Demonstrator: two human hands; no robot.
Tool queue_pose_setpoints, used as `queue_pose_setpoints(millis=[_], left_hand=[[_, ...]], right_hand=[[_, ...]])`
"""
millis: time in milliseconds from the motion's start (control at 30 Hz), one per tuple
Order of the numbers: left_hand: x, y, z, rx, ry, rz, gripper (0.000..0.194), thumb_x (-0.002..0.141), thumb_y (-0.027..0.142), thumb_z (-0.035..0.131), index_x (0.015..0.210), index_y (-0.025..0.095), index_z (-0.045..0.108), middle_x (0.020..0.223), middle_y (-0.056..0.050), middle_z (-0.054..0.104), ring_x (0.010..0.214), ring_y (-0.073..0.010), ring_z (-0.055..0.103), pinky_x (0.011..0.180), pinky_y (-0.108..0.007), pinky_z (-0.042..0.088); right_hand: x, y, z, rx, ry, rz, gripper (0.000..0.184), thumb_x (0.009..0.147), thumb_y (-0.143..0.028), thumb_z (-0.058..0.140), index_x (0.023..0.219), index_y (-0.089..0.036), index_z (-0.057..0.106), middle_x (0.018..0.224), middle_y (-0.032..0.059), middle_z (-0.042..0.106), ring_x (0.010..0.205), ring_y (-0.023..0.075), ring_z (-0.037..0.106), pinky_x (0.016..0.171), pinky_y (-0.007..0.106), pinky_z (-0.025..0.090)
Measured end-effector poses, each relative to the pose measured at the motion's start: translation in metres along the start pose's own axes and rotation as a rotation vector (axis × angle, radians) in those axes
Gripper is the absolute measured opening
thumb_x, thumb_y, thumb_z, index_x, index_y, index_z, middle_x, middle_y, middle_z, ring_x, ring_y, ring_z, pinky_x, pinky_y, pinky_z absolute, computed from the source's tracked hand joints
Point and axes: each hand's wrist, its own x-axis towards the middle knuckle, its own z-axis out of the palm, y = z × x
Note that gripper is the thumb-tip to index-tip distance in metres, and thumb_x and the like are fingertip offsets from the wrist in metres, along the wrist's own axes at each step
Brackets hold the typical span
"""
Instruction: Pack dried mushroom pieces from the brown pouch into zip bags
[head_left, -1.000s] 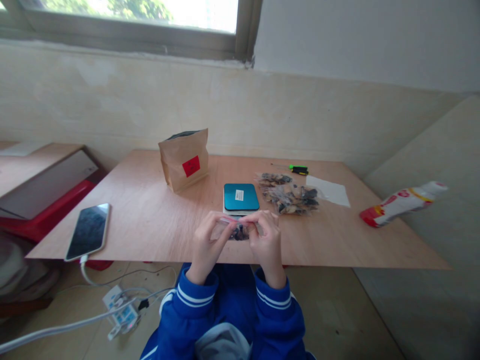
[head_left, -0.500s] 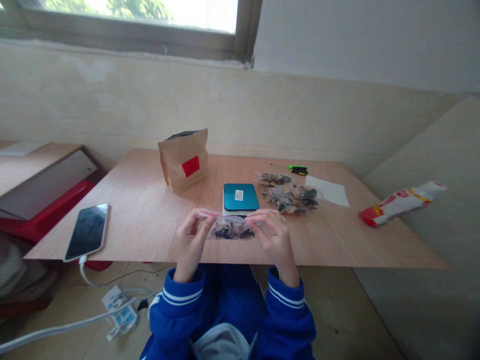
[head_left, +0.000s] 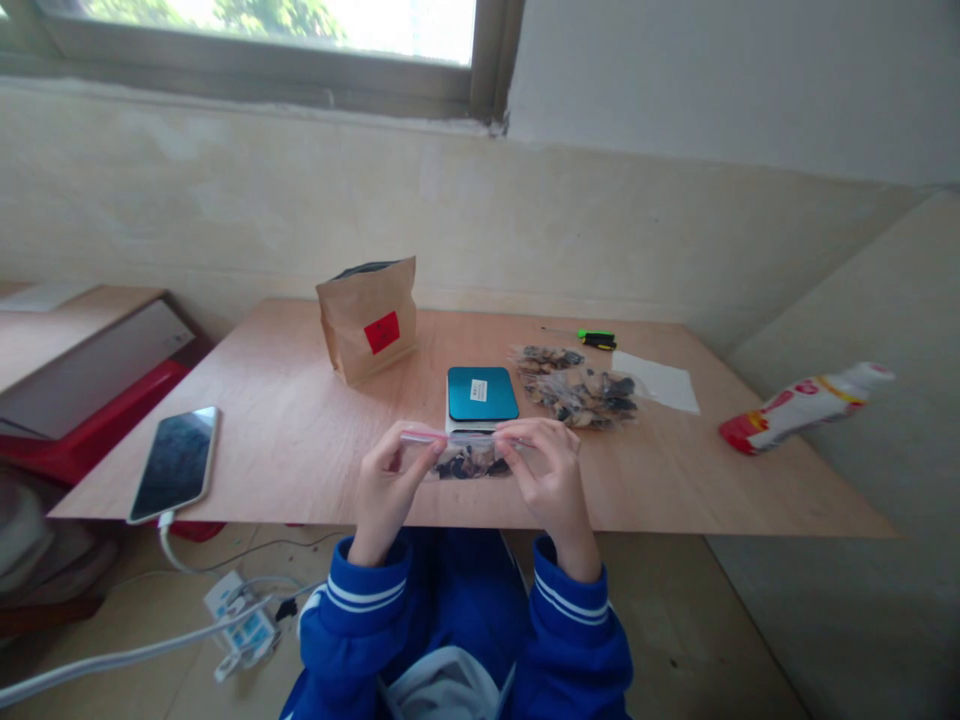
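Observation:
A small clear zip bag [head_left: 471, 462] with a pink seal strip holds dark and tan dried pieces. My left hand [head_left: 390, 480] pinches its top edge on the left, thumb against fingers. At the right end of the same edge, my right hand [head_left: 551, 475] grips the bag between thumb and fingers. Just beyond the bag lies a digital scale with a teal top [head_left: 483, 394] and a small white label. To its right, filled clear bags [head_left: 586, 396] of similar dried pieces lie together.
A brown paper pouch [head_left: 371, 322] with a red label stands behind on the wooden table [head_left: 285, 400]. A phone [head_left: 175, 464] on a cable lies left. Screwdrivers [head_left: 598, 340], white paper [head_left: 658, 382] and a red-white bottle [head_left: 799, 410] are on the right.
My left hand has slid slightly right along the bag's top edge, its thumb closer to my right hand. My right hand stays nearly in place.

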Motion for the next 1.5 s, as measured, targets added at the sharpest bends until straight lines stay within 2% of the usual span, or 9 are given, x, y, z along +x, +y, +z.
queue_pose_setpoints(millis=[67,133,267,600,767,900,1033,1200,1500], left_hand=[[0.0,0.001,0.001,0.021,0.01,0.033,0.011,0.083,0.03,0.068,0.083,0.02,0.069,0.078,0.0,0.069,0.076,-0.0133,0.064,0.07,-0.024,0.049],[0.0,0.001,0.001,0.036,0.002,0.063,0.01,0.083,0.03,0.068,0.083,0.02,0.069,0.078,0.0,0.069,0.075,-0.0134,0.064,0.07,-0.024,0.049],[0.0,0.002,0.001,0.049,-0.006,0.093,0.008,0.084,0.028,0.067,0.083,0.02,0.069,0.078,0.0,0.068,0.075,-0.013,0.064,0.069,-0.024,0.049],[0.0,0.005,0.003,0.07,-0.028,0.149,0.006,0.084,0.026,0.067,0.081,0.02,0.069,0.076,0.0,0.068,0.073,-0.0127,0.063,0.067,-0.023,0.049],[-0.002,0.009,0.004,0.08,-0.03,0.136,0.006,0.084,0.026,0.067,0.081,0.02,0.069,0.076,0.001,0.068,0.072,-0.0129,0.063,0.067,-0.023,0.049],[-0.001,0.007,0.004,0.087,-0.011,0.125,0.007,0.085,0.027,0.065,0.084,0.021,0.069,0.078,0.0,0.069,0.075,-0.0135,0.064,0.069,-0.024,0.05],[-0.001,0.003,0.004,0.09,-0.01,0.101,0.009,0.084,0.029,0.066,0.084,0.021,0.07,0.079,-0.001,0.07,0.074,-0.0142,0.065,0.07,-0.025,0.051],[-0.002,0.005,0.004,0.09,-0.008,0.104,0.011,0.084,0.03,0.066,0.083,0.02,0.07,0.077,-0.001,0.069,0.072,-0.0144,0.064,0.069,-0.026,0.051],[-0.001,0.008,0.005,0.098,-0.049,0.075,0.011,0.084,0.03,0.066,0.083,0.02,0.069,0.077,-0.001,0.069,0.072,-0.014,0.064,0.068,-0.025,0.05]], right_hand=[[0.0,-0.006,-0.002,-0.052,-0.034,0.008,0.018,0.085,-0.02,0.065,0.103,-0.025,0.065,0.107,0.0013,0.071,0.105,0.0242,0.057,0.096,0.043,0.031],[0.0,-0.012,-0.003,-0.076,-0.056,0.007,0.024,0.085,-0.019,0.065,0.108,-0.026,0.064,0.112,0.0012,0.069,0.11,0.0245,0.055,0.099,0.044,0.029],[0.001,-0.018,-0.002,-0.054,-0.055,-0.026,0.005,0.087,-0.021,0.064,0.088,-0.025,0.065,0.098,-0.001,0.071,0.104,0.0228,0.056,0.097,0.042,0.028],[0.001,-0.015,0.006,-0.073,0.05,-0.042,0.017,0.085,-0.011,0.062,0.072,-0.022,0.061,0.074,-0.0017,0.066,0.082,0.0202,0.057,0.086,0.038,0.031],[0.0,-0.012,0.009,-0.056,0.055,-0.039,0.02,0.084,-0.007,0.058,0.07,-0.021,0.059,0.07,-0.0028,0.064,0.074,0.0177,0.056,0.088,0.037,0.032],[-0.001,-0.016,0.004,-0.083,-0.043,0.01,0.009,0.086,-0.016,0.059,0.085,-0.024,0.063,0.087,-0.0006,0.07,0.091,0.0224,0.056,0.092,0.04,0.029],[0.0,-0.024,0.0,-0.087,-0.086,0.004,0.028,0.085,-0.018,0.059,0.112,-0.026,0.058,0.11,0.0024,0.068,0.109,0.026,0.052,0.099,0.044,0.026],[0.001,-0.028,0.003,-0.057,-0.075,-0.031,0.005,0.087,-0.021,0.061,0.088,-0.026,0.062,0.096,-0.0003,0.07,0.1,0.0233,0.056,0.095,0.042,0.027],[0.002,-0.024,0.008,-0.056,0.002,-0.048,0.012,0.086,-0.015,0.064,0.078,-0.024,0.063,0.082,-0.0023,0.069,0.086,0.0195,0.058,0.089,0.038,0.03]])
